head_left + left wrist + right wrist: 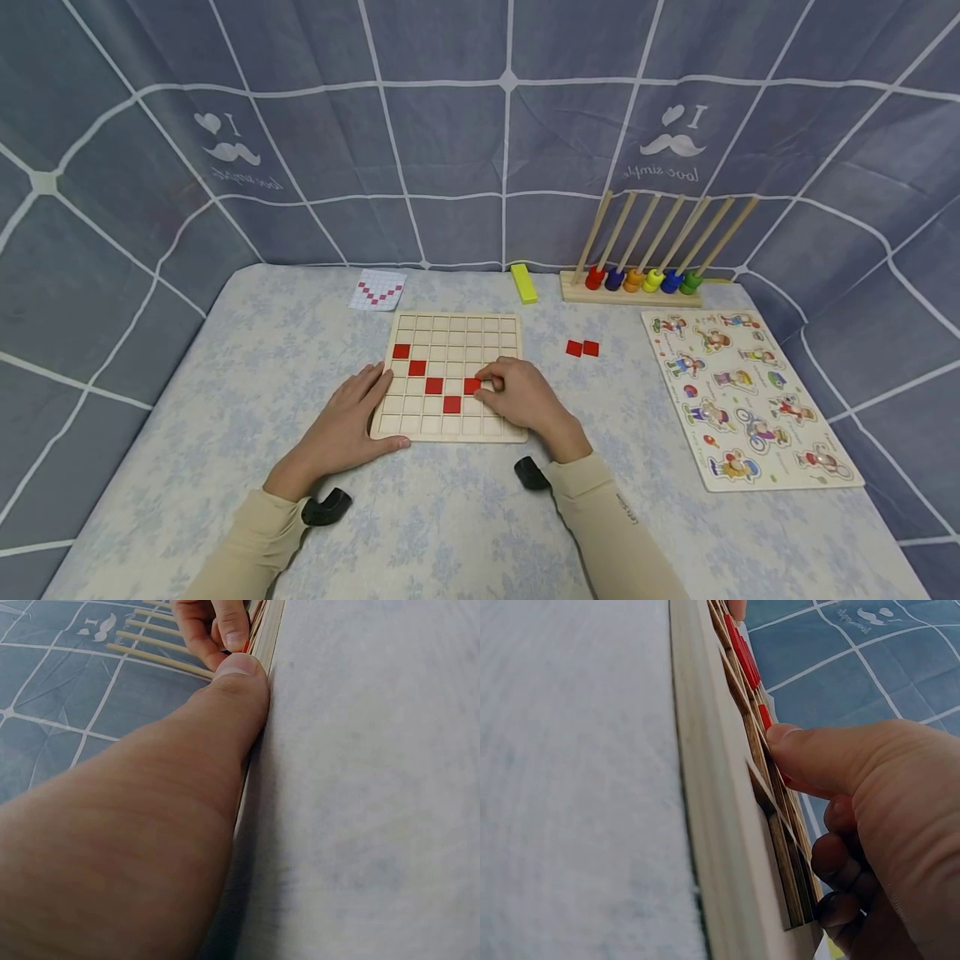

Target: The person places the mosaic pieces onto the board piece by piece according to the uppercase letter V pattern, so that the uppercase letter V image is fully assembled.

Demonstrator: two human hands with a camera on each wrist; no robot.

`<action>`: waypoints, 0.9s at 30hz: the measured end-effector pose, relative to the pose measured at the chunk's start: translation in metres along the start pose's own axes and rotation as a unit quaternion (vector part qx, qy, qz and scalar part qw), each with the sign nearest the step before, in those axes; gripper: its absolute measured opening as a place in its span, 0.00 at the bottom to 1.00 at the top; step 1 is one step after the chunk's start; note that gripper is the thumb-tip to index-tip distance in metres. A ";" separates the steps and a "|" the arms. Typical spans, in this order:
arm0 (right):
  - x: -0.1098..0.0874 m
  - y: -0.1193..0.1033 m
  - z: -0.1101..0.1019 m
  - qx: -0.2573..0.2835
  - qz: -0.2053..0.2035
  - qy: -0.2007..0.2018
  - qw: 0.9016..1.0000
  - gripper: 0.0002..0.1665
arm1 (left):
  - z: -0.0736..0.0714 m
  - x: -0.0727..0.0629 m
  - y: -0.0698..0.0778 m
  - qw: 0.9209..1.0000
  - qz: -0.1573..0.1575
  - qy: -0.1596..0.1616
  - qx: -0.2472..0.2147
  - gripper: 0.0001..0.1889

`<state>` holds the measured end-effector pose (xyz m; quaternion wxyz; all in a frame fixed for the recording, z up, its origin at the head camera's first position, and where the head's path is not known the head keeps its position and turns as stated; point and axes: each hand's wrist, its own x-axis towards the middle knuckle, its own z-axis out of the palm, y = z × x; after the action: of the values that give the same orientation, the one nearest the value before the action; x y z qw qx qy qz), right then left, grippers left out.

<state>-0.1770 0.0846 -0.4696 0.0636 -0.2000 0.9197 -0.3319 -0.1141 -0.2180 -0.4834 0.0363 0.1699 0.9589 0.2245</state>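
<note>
Only the head view showed the whole grid board (465, 423) on the tabletop (442, 525), with its red tiles (433, 386); the right wrist view caught its thick edge side-on. Of the hands, the left hand (347, 425) lay open-fingered against the board's corner; the right hand (523, 396) apparently pinched the rightmost tile (470, 386), partly hidden.

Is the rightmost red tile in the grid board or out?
Out: the rightmost red tile lies on the tablecloth, beside another red tile and apart from the grid board.
</note>
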 end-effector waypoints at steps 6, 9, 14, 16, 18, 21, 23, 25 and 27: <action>0.000 0.000 -0.001 0.010 0.002 -0.003 1.000 0.12 | 0.000 0.000 0.000 1.000 0.001 0.000 0.001 0.59; -0.001 -0.001 -0.001 0.012 0.003 -0.002 1.000 0.13 | 0.001 0.000 0.000 1.000 0.001 0.000 0.000 0.59; -0.001 -0.001 -0.002 0.009 0.005 -0.003 1.000 0.13 | 0.001 0.000 -0.001 1.000 0.000 0.001 -0.002 0.59; 0.000 -0.001 -0.002 0.008 0.003 -0.005 1.000 0.14 | 0.001 0.000 0.000 1.000 -0.001 0.000 -0.003 0.59; 0.000 0.000 -0.004 0.014 -0.001 -0.011 1.000 0.14 | 0.001 0.000 0.000 1.000 -0.001 0.000 -0.004 0.59; 0.000 0.004 -0.009 0.033 -0.006 -0.011 0.999 0.16 | 0.000 0.000 0.001 1.000 -0.001 -0.001 -0.005 0.59; -0.001 0.010 -0.015 0.052 -0.003 -0.002 0.999 0.18 | 0.000 0.000 0.001 1.000 -0.002 -0.001 -0.006 0.59; -0.002 0.019 -0.022 0.069 0.008 0.017 0.997 0.20 | 0.000 0.000 0.001 1.000 -0.002 -0.001 -0.003 0.59; -0.004 0.031 -0.031 0.080 0.025 0.041 0.996 0.21 | 0.000 0.000 0.001 1.000 -0.002 -0.001 -0.002 0.59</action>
<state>-0.1912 0.1259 -0.4655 0.0500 -0.1577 0.8967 -0.4106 -0.1138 -0.2171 -0.4833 0.0376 0.1678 0.9588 0.2259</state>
